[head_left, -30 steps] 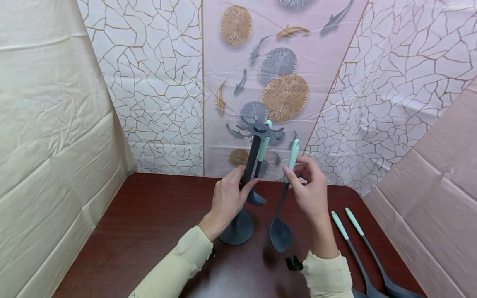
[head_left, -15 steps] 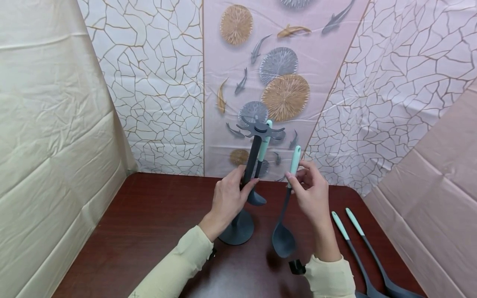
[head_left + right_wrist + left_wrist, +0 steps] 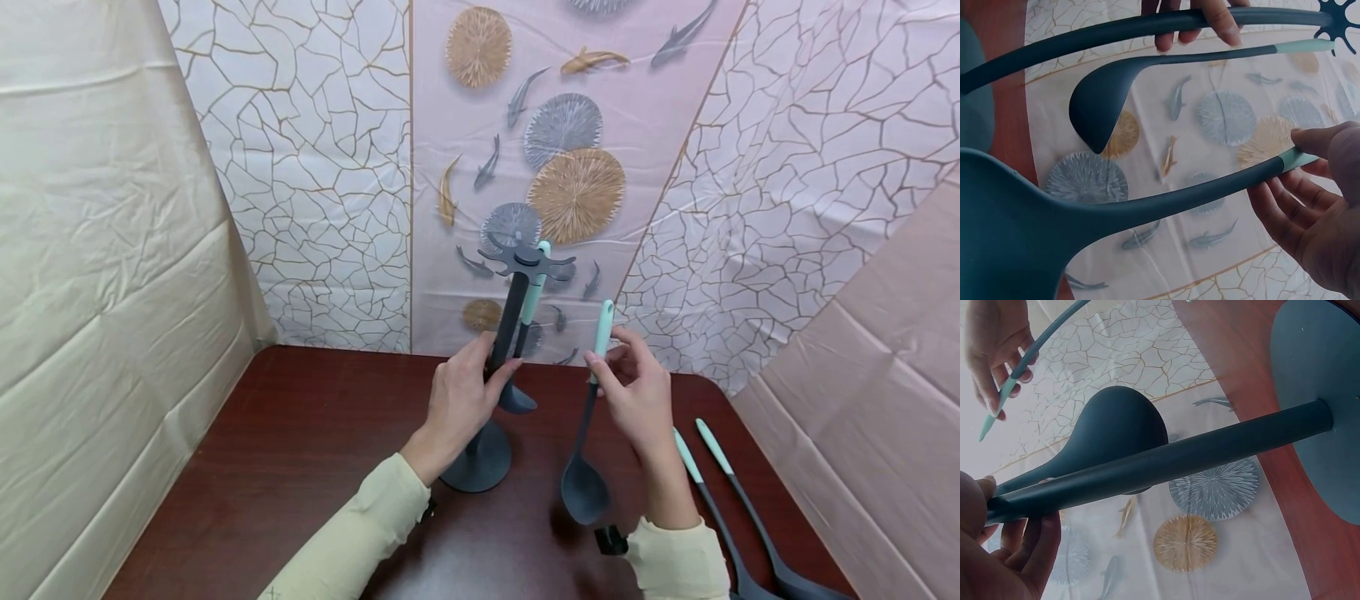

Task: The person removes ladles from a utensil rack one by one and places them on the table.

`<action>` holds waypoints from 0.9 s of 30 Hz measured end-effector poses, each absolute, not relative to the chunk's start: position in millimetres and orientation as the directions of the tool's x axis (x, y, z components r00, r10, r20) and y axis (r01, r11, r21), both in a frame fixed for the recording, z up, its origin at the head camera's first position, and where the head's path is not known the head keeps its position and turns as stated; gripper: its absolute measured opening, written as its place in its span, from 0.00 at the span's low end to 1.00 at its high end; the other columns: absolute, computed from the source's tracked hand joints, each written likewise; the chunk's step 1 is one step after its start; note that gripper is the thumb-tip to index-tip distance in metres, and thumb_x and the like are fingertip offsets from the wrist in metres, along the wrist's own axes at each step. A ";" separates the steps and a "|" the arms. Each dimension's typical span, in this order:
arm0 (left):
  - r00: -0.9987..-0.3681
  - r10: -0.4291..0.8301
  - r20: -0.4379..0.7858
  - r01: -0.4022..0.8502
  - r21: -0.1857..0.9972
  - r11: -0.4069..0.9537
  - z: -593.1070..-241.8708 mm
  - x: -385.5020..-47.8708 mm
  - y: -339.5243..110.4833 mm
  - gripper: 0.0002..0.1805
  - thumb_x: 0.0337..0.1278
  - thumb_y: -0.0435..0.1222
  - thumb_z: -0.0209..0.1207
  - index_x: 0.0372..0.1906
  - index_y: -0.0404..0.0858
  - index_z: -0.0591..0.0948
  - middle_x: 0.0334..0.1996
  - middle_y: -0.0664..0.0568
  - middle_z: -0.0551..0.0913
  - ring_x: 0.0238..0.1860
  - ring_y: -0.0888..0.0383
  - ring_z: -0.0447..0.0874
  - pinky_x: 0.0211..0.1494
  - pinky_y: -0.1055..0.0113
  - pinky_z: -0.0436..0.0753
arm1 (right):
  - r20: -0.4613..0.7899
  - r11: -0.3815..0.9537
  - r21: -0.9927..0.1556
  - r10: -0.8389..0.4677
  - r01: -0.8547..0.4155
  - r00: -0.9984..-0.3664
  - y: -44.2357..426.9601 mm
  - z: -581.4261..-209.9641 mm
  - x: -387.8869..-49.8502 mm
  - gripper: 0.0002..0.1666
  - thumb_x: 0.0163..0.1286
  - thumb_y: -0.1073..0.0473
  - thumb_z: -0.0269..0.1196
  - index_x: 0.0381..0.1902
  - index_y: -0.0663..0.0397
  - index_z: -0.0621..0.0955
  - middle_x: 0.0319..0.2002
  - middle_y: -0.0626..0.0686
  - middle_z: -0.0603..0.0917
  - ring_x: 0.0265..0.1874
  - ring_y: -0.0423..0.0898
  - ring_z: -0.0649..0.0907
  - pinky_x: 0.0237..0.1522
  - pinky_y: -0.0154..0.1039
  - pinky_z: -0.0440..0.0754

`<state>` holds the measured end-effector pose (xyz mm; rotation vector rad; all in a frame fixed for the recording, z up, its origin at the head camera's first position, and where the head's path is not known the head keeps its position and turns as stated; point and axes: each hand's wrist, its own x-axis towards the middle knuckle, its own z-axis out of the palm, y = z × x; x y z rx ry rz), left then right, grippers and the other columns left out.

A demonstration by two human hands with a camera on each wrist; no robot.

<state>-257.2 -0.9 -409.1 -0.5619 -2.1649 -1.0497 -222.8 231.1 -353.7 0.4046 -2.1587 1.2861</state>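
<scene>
My left hand [image 3: 459,396] grips the dark post of an upright utensil stand [image 3: 512,310], whose round base [image 3: 483,463] rests on the table. A ladle [image 3: 1102,100] with a mint-green handle hangs from the stand's hooked top [image 3: 527,260], beside the post. To the right, my right hand [image 3: 639,398] pinches the mint handle of a dark cooking spoon [image 3: 585,490] between thumb and fingers. The spoon hangs bowl down, apart from the stand. In the right wrist view, the spoon's bowl [image 3: 1004,225] fills the lower left, partly cut off.
Two more utensils with mint handles, one a dark-shafted utensil [image 3: 757,517], lie along the right side of the brown table [image 3: 300,467]. Their heads run out of the frame. Patterned cloth [image 3: 322,167] hangs behind the table, with plain cloth on both sides.
My right hand has moved a little right and down with the spoon, away from the stand. The left hand and the hanging ladle have stayed in place.
</scene>
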 end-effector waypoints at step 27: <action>-0.693 0.082 0.717 0.613 0.525 0.591 -409.3 -256.2 -1.3 0.14 0.71 0.48 0.68 0.47 0.45 0.79 0.30 0.59 0.76 0.27 0.62 0.82 0.32 0.62 0.83 | 0.464 0.660 -0.667 0.005 -0.346 -0.886 276.8 -392.7 -238.6 0.24 0.78 0.53 0.68 0.64 0.54 0.75 0.38 0.57 0.85 0.29 0.46 0.88 0.25 0.43 0.88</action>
